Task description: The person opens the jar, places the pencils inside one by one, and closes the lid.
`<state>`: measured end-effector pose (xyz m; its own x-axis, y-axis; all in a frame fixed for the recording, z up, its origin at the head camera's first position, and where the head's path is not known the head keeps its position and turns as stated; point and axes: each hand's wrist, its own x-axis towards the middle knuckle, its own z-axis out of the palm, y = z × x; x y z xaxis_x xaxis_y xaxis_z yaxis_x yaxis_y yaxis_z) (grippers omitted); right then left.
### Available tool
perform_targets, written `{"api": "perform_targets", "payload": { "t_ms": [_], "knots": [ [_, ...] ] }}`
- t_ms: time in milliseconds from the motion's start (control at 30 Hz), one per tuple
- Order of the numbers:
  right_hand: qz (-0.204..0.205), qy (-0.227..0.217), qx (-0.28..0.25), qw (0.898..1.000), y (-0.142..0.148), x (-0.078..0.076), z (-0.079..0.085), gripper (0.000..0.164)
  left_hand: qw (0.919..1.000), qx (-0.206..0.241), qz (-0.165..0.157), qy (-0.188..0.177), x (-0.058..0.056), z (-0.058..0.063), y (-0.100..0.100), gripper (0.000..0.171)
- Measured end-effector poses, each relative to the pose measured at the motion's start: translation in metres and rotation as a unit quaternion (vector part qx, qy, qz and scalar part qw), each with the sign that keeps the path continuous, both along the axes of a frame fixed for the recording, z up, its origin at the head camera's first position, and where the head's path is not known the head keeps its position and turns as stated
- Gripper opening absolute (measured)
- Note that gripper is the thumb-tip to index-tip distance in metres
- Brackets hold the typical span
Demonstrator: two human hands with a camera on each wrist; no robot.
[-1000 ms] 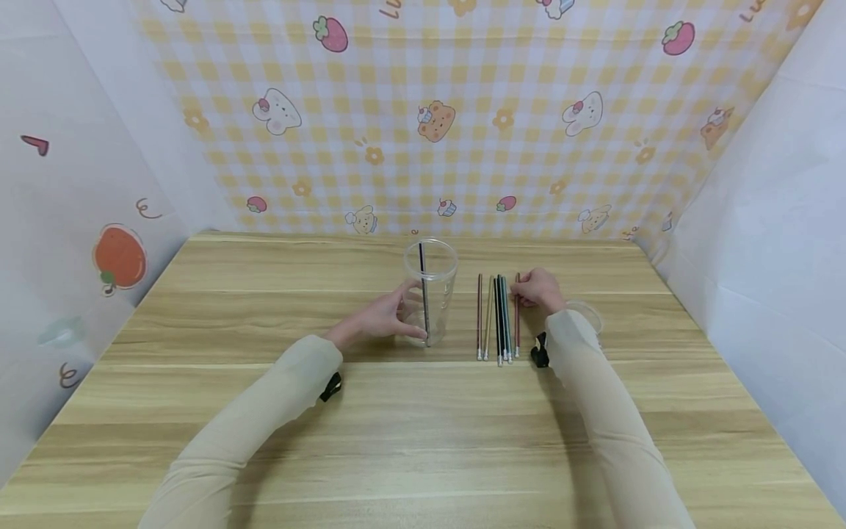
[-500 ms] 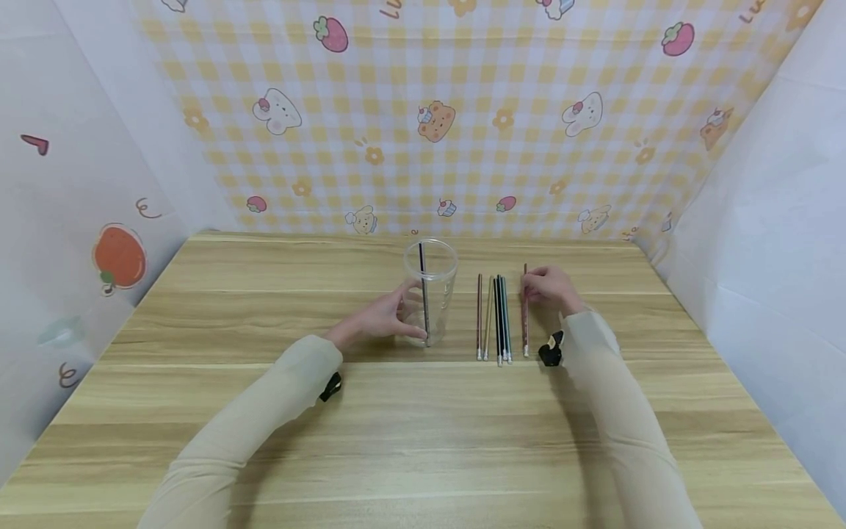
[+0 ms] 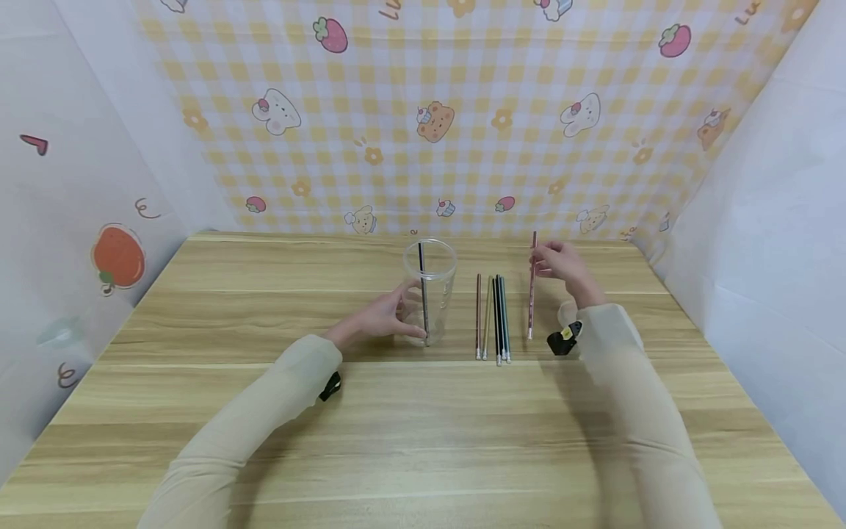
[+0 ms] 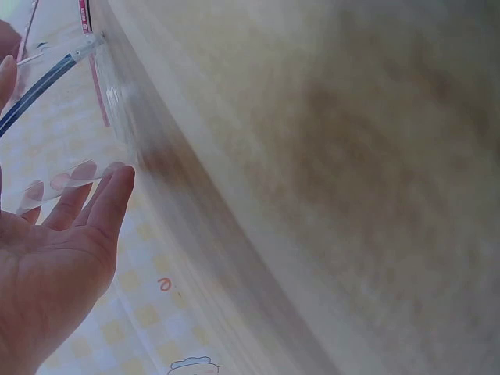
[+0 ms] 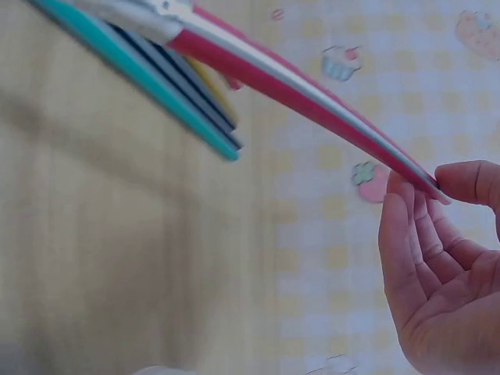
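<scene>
Right of centre in the head view, your right hand [image 3: 562, 263] pinches a red pencil [image 3: 532, 294] near its upper end; press lightly. At centre, your left hand [image 3: 382, 316] grips the cup [image 3: 438, 297]: steady it without squeezing.

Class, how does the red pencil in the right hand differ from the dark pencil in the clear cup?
Colour: the red pencil is brightly coloured; the dark pencil looks blackish from the head view.
Support: the right hand pinches the red pencil near one end, while the dark pencil stands inside the clear cup.
Shared: both are long and thin.
</scene>
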<state>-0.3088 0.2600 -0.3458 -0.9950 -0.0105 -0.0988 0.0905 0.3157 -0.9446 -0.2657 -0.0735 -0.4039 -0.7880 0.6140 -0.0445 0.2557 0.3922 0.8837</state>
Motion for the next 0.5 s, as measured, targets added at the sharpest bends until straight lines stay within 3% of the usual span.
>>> {"api": "perform_targets", "payload": {
  "t_ms": [500],
  "knots": [
    [0.038, 0.044, -0.01, 0.998, -0.023, 0.002, 0.048, 0.028, 0.9998, -0.012, -0.005, 0.015, 0.0, 0.001, 0.0, 0.083]
  ]
}}
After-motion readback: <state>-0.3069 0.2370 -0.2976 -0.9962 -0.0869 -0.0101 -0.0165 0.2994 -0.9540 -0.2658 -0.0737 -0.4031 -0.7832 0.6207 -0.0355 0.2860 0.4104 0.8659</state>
